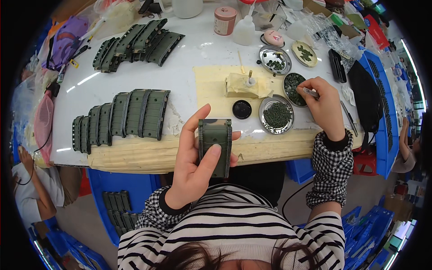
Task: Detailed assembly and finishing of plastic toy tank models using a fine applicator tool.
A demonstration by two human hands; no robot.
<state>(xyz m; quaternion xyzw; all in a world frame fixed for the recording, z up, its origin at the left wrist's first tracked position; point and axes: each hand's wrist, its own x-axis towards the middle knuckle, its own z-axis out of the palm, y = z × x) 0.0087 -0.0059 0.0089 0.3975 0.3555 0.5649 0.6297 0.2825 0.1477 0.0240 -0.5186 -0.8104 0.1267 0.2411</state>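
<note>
A: What could go wrong here?
B: The curved green plate, centre of the frame, could twist if the left hand loosens; its thumb presses the face, fingers curled behind.
A: And the right hand?
B: Fingertips pinched together on silver tweezers; I can't tell whether the tips grip anything. A weak squeeze could drop a bit.
A: Containers?
B: Right of centre, a round dish of dark green bits; just below-left, a silver dish heaped with green pieces; left of that, a black pot, contents unclear.
</note>
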